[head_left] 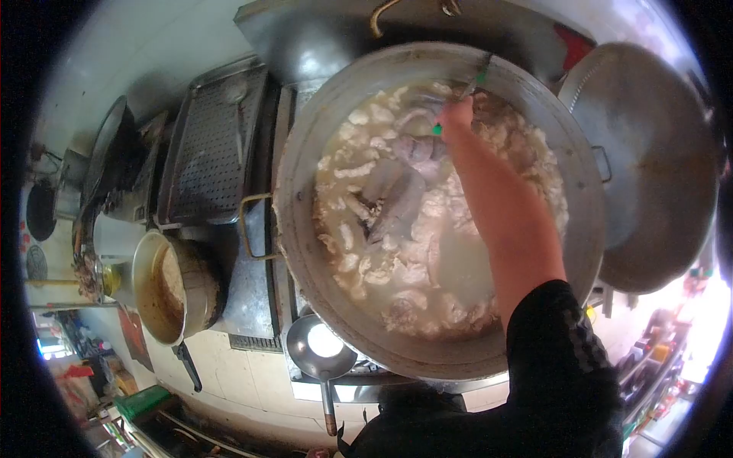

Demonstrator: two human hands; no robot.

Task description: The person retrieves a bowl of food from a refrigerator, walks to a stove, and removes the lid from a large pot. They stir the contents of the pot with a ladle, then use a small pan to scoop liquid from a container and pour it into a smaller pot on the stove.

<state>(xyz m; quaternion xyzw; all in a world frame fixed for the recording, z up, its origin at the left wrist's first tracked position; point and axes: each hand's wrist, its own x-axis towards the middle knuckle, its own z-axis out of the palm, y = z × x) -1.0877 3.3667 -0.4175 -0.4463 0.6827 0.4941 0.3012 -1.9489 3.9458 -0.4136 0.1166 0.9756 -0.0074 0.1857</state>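
Note:
My right hand (457, 114) reaches over a large round metal pot (294, 229) and is closed around a slim tool. Green parts of this tool (481, 77) show on both sides of the fist, and a thin grey length runs toward the far rim; its exact kind I cannot tell. Below the hand, pale chunks of meat (412, 273) and larger greyish pieces (398, 204) lie in cloudy broth (467, 263). A folded grey piece (418, 149) is nearest to the fist. My left hand is out of view.
A big metal lid or basin (649, 175) leans at the right. At the left are a perforated tray (205, 153) with a ladle (238, 122), and a smaller pot (159, 286). A wooden-handled wok ladle (309, 359) lies by the near rim. A faucet (376, 21) overhangs the back.

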